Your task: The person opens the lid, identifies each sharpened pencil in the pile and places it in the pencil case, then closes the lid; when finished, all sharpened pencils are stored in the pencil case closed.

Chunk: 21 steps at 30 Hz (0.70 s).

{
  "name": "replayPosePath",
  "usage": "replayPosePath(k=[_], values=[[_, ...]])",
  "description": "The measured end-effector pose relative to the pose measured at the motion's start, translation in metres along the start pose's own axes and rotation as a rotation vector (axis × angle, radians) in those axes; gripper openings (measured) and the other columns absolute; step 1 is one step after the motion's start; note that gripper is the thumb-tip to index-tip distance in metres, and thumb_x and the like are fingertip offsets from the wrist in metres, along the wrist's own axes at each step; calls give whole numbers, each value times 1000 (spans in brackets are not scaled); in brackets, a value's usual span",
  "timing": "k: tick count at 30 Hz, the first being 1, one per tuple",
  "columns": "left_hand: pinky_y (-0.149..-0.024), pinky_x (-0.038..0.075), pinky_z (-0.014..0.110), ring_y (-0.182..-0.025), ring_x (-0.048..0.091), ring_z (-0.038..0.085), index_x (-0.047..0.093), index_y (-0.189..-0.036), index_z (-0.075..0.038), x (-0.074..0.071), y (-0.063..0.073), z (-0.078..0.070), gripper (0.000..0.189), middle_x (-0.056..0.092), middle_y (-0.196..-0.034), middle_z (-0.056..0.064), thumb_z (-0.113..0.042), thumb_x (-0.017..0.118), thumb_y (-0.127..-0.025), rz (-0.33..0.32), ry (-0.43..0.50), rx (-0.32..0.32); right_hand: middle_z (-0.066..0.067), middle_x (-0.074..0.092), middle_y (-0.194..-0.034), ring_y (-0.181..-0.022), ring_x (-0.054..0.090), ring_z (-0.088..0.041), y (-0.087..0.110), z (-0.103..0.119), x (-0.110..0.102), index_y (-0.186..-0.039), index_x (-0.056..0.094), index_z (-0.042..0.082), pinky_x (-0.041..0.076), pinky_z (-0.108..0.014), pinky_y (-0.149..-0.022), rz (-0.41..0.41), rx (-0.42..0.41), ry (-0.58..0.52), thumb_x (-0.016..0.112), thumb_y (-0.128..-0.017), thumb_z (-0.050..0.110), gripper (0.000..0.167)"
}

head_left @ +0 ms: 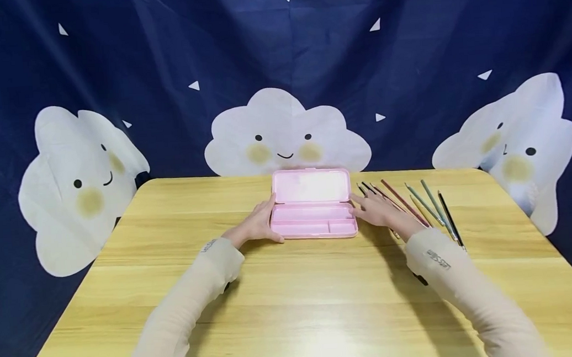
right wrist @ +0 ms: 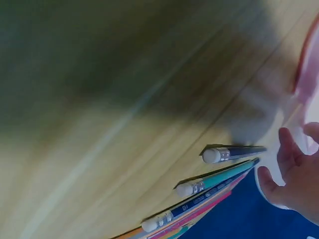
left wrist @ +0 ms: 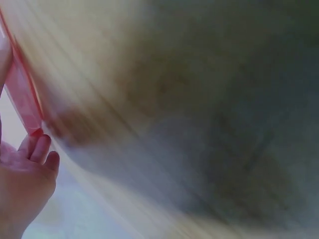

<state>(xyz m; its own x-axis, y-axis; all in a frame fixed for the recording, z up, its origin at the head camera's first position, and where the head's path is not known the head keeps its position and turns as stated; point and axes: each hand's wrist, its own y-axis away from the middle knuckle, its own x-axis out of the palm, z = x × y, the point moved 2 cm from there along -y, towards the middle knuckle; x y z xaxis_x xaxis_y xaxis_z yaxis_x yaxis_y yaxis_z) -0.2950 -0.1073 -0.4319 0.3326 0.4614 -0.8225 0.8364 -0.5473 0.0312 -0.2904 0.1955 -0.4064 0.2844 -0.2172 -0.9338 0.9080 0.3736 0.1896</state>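
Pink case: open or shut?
Open. The pink case has its lid swung back, with the compartments exposed in the head view.

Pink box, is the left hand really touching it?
Touching. The head view shows the left hand against the pink box, with its thumb at the near left corner and fingers along the left side.
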Motion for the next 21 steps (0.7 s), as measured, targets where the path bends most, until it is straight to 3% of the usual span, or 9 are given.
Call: replayPosePath(k=[4, 5, 8, 14, 17, 21], values=[[-107, 23, 48, -125, 27, 38, 2, -144, 5, -1, 0, -3, 122, 29, -138, 28, -32, 84, -62, 18, -32, -1, -31, 50, -112, -97, 51, -38, 19, 9, 3, -139, 35, 1, 46, -49, -73, -21, -70, 45, 54, -90, 36, 63], [-107, 24, 47, -124, 28, 38, 2, -144, 5, -2, 0, -4, 122, 30, -137, 27, -33, 84, -62, 25, -41, -3, -27, 52, -105, -88, 52, -34, 23, 11, 4, -138, 37, 0, 46, -45, -66, -26, -79, 60, 57, -89, 37, 65], [-107, 25, 46, -124, 28, 38, 3, -144, 4, -4, 2, -5, 120, 30, -136, 27, -33, 83, -63, 51, -55, -17, -20, 52, -95, -80, 51, -28, 29, 16, 9, -136, 40, 1, 44, -41, -61, -38, -80, 91, 60, -86, 39, 66], [-98, 32, 43, -114, 33, 34, 15, -145, -1, -13, 3, -6, 109, 38, -125, 22, -40, 79, -66, 76, -136, -72, -26, 52, -112, -99, 54, -39, 35, 17, 17, -137, 41, 5, 43, -59, -78, -66, -29, 107, 57, -88, 39, 62], [-92, 33, 43, -109, 31, 32, 19, -146, -8, -15, 1, -5, 105, 38, -118, 20, -46, 77, -67, 107, -158, -125, -28, 52, -114, -102, 53, -41, 35, 16, 18, -135, 43, 4, 43, -61, -79, -81, -30, 99, 58, -88, 37, 60], [-105, 23, 53, -129, 20, 41, 15, -147, -13, -17, 0, -5, 102, 27, -139, 28, -48, 73, -71, 190, -120, -186, -25, 55, -105, -94, 55, -38, 35, 12, 17, -132, 46, 2, 47, -55, -72, -105, -74, 68, 60, -86, 36, 59]])
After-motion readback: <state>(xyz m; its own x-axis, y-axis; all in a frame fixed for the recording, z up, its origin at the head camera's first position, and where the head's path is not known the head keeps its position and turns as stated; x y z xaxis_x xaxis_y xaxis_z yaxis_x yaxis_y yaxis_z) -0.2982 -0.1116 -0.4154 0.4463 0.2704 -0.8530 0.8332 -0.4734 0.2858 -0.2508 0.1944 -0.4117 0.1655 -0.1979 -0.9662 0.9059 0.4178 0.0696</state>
